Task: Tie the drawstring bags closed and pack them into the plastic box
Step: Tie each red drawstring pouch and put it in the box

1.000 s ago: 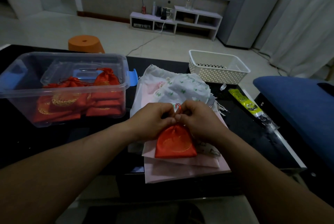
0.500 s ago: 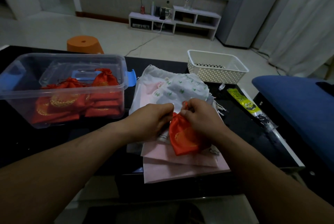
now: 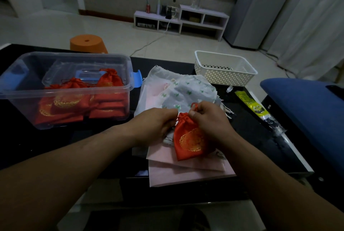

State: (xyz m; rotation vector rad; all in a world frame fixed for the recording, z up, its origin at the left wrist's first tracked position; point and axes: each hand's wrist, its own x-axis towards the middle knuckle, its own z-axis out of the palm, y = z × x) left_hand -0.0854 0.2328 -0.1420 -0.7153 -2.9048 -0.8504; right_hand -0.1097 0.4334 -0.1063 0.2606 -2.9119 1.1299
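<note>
Though crowded on both sides, counter: dark and glossy, carries everything close in, likely to spare any stretching.
Plastic box: clear, lid off, parked at the left just beside the work spot; probably kept open and near for a short drop.
Cloth pile: pale pink and printed fabric, flat in the middle under the hands; looks like larger drawstring bags not yet tied, doubling as a soft pad.
Packed bags: red, several, stacked inside the box with necks gathered; judged finished.
Basket: white, perforated, beyond the pile on the right, well apart from the hands; no part in this step, by the look.
Left hand: fingers curled, pinching the gathered neck of the red bag from its left, seemingly bracing it against the pull.
Right hand: thumb and forefinger pinching the cord just above the neck, palm lying over the bag's right edge to pin it.
Red bag: gold emblem up, tilted on the pink cloth between the hands, neck puckered, body flat; not yet in the box.
Cord: red loop poking up above the right thumb; knot hidden by fingers, so cannot tell whether done.
</note>
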